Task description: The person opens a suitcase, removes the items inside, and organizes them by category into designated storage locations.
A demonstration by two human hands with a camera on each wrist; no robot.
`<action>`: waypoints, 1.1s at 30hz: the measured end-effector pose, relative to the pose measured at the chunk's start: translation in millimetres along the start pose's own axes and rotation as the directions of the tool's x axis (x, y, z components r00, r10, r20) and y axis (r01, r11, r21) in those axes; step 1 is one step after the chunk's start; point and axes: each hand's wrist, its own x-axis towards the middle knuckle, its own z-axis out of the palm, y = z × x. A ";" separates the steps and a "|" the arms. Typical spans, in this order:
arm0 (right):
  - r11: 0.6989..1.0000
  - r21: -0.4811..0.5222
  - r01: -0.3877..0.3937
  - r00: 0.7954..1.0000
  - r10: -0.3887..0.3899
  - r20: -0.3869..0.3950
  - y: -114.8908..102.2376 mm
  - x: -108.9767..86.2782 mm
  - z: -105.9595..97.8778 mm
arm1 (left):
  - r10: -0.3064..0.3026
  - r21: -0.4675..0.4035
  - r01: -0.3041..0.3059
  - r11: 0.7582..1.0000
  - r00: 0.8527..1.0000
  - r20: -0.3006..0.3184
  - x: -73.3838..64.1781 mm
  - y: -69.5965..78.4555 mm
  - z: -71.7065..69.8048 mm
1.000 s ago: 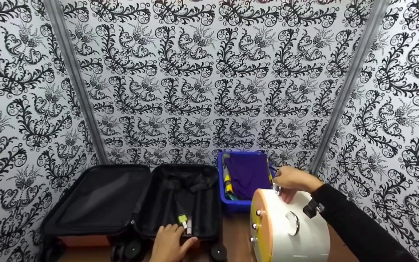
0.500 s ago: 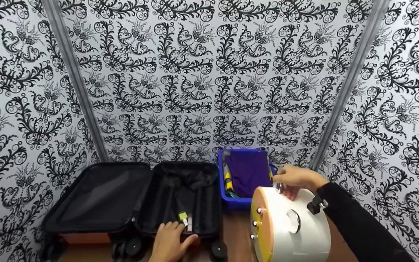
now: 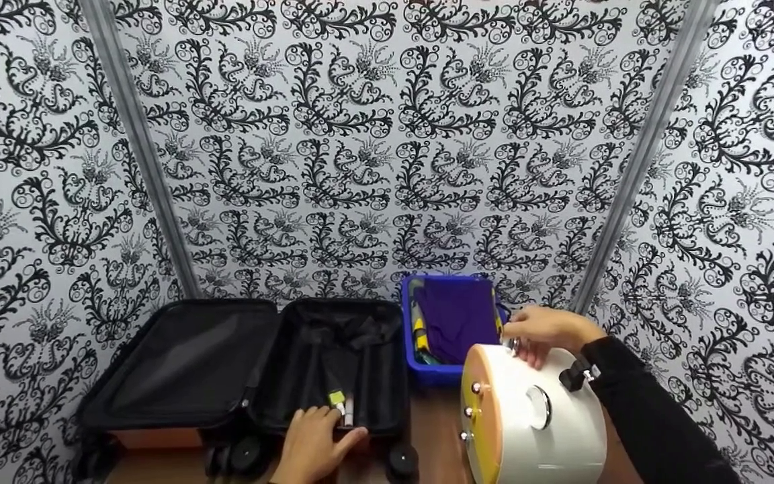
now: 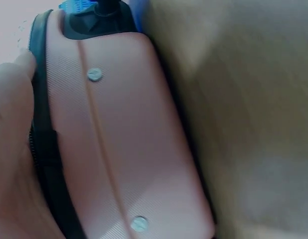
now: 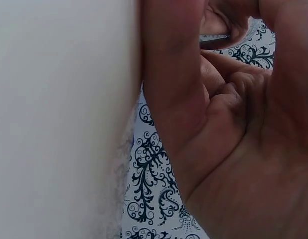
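Observation:
A black-lined suitcase (image 3: 336, 349) with a pink shell lies spread open on the brown surface. My left hand (image 3: 310, 437) rests on its near rim, fingers over the edge and thumb along it. By those fingertips, inside, lie a small item with a yellow-green part (image 3: 336, 398) and a pale slim tube (image 3: 349, 411). My right hand (image 3: 545, 331) holds a small metal fitting on top of a glossy white rounded case (image 3: 555, 444) with fingers curled. That case has an orange and yellow side, silver knobs and an oval metal-rimmed recess.
Behind the white case stands a blue basket (image 3: 437, 370) with a folded purple cloth (image 3: 457, 319) and something yellow. The suitcase's other half (image 3: 189, 363) lies to the left. Black wheels (image 3: 402, 460) jut toward me. Patterned walls (image 3: 387, 168) enclose the surface.
Both hands stay at the same places. The white case and right hand shift only very slightly, along with a small movement of the head view.

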 end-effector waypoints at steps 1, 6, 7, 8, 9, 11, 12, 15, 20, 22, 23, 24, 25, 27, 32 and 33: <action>1.000 -0.001 0.001 1.000 -0.001 0.000 0.4 0.3 0.1 | -0.019 -0.019 0.019 1.000 1.000 0.008 2.0 1.8 -0.9; 1.000 0.003 -0.004 1.000 0.004 0.001 0.5 0.3 -0.4 | -0.049 -0.149 0.049 0.988 0.999 0.005 17.8 14.6 -4.8; 1.000 0.006 -0.005 1.000 0.005 -0.001 0.3 0.3 -0.6 | -0.033 -0.178 0.032 0.983 0.999 -0.003 21.8 18.8 -4.9; 1.000 0.008 -0.006 1.000 0.006 -0.001 0.0 0.2 -0.7 | -0.013 -0.205 0.011 0.979 1.000 -0.010 26.0 23.9 -4.9; 1.000 0.009 -0.004 1.000 0.004 -0.002 -0.5 0.2 -0.8 | 0.011 -0.227 -0.015 0.974 1.000 -0.021 30.3 29.9 -4.3; 1.000 0.009 -0.002 1.000 0.002 -0.001 -1.4 -0.1 -1.0 | 0.064 -0.253 -0.071 0.965 0.997 -0.035 38.7 44.6 -4.0; 1.000 0.008 -0.001 1.000 0.001 0.001 -1.9 -0.4 -1.0 | 0.090 -0.259 -0.098 0.961 0.995 -0.043 42.8 53.1 -3.9; 1.000 0.004 0.004 1.000 -0.004 0.016 -3.2 -1.3 -0.1 | 0.173 -0.281 -0.188 0.941 0.982 -0.076 54.9 80.9 -3.9; 1.000 0.015 -0.023 0.999 0.023 0.025 -3.6 -2.5 1.2 | 0.290 -0.444 -0.290 0.848 0.954 -0.069 76.0 128.3 -4.1; 0.999 0.014 -0.039 0.999 0.038 0.024 -3.6 -1.8 1.7 | 0.304 -0.532 -0.278 0.800 0.952 -0.040 84.5 144.5 -3.6; 0.999 0.014 -0.043 0.999 0.043 0.024 -3.9 -1.3 2.0 | 0.307 -0.569 -0.270 0.777 0.951 -0.031 88.3 151.3 -3.0; 0.999 0.013 -0.047 0.999 0.047 0.023 -4.2 -0.6 2.5 | 0.305 -0.603 -0.256 0.756 0.952 -0.022 91.8 157.5 -2.7; 0.999 0.006 -0.050 0.999 0.050 0.021 -4.3 -0.4 2.3 | 0.304 -0.629 -0.245 0.737 0.953 -0.016 95.2 163.8 -2.0; 0.999 0.002 -0.050 0.999 0.050 0.014 -4.3 -0.2 2.0 | 0.296 -0.657 -0.232 0.717 0.955 -0.014 100.4 174.1 -0.5; 0.999 0.003 -0.048 0.999 0.048 0.007 -3.3 -1.2 1.6 | 0.280 -0.666 -0.234 0.708 0.959 -0.040 107.0 190.3 1.7; 0.999 0.005 -0.051 0.999 0.051 0.007 -3.0 -1.9 1.3 | 0.278 -0.668 -0.235 0.706 0.960 -0.043 107.6 192.2 1.8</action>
